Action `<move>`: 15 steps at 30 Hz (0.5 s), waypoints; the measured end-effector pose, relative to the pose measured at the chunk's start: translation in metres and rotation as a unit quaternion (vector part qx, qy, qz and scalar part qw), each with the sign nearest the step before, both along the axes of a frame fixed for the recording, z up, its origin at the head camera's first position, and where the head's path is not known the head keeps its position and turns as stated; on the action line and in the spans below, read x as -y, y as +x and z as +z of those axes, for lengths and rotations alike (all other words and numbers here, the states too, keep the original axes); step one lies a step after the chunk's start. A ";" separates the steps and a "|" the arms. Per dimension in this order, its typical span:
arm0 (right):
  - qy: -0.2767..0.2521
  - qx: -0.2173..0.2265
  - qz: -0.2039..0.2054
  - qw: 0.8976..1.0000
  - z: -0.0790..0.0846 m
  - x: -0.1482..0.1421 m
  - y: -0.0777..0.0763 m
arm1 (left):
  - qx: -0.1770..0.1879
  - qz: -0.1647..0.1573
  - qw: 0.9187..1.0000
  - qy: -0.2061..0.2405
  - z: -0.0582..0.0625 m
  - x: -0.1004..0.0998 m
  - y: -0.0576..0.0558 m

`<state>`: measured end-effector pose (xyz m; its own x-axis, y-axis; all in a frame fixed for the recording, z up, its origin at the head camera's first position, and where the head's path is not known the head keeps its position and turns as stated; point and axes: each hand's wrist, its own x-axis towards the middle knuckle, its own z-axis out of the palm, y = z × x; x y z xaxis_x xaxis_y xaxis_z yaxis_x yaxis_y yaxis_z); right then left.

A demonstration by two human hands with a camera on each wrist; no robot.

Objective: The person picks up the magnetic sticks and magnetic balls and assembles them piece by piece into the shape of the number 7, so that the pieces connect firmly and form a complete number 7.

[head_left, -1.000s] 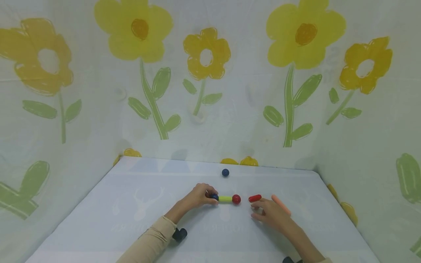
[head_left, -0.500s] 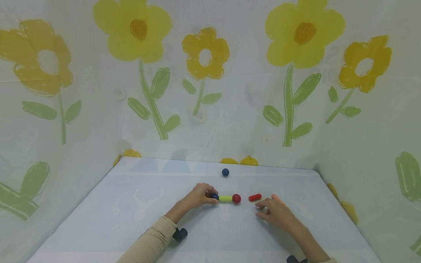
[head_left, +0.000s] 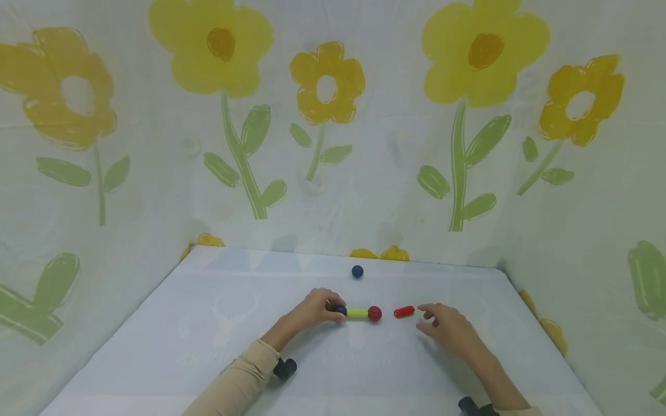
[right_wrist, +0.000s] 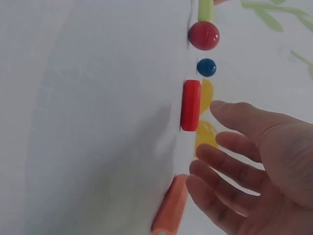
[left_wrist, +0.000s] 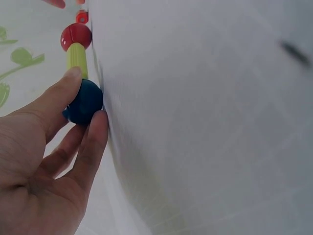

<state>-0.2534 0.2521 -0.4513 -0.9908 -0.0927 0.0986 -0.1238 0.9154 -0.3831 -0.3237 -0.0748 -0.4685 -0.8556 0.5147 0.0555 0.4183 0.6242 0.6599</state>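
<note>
My left hand (head_left: pixel 329 307) grips a dark blue ball (head_left: pixel 340 310) between thumb and fingers (left_wrist: pixel 73 90). The ball (left_wrist: pixel 84 102) is joined to a yellow-green rod (head_left: pixel 356 312) with a red ball (head_left: pixel 374 313) at its other end, and the chain lies flat on the table. A short red rod (head_left: pixel 403 312) lies just right of the red ball, apart from it. My right hand (head_left: pixel 422 318) hovers open to the right of the red rod (right_wrist: pixel 190 105) and touches nothing. An orange rod (right_wrist: pixel 169 204) lies beside its fingers (right_wrist: pixel 220 159), hidden in the head view.
A loose dark blue ball (head_left: pixel 356 271) sits near the table's far edge. The white cloth-covered table (head_left: pixel 218 323) is walled at the back and sides by flower-print cloth (head_left: pixel 333 144). Black wrist mounts (head_left: pixel 284 368) show near the front.
My right hand has drawn back to the right, away from the red rod, and now covers the orange rod in the head view. The left hand and the chain have stayed put.
</note>
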 end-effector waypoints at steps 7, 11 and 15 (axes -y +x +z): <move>0.011 -0.074 -0.010 0.997 0.004 -0.008 0.001 | 0.004 0.004 1.000 -0.001 0.002 0.001 -0.001; 0.006 -0.102 -0.027 0.994 0.002 -0.014 0.001 | 0.005 0.003 1.000 0.000 0.002 0.001 -0.001; 0.004 -0.115 -0.037 0.993 -0.001 -0.022 -0.002 | 0.001 -0.001 1.000 -0.002 0.000 -0.001 -0.002</move>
<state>-0.2556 0.2739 -0.4524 -0.9461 -0.0218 0.3232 -0.1390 0.9285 -0.3443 -0.3260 -0.0737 -0.4682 -0.8542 0.5173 0.0524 0.4189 0.6250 0.6587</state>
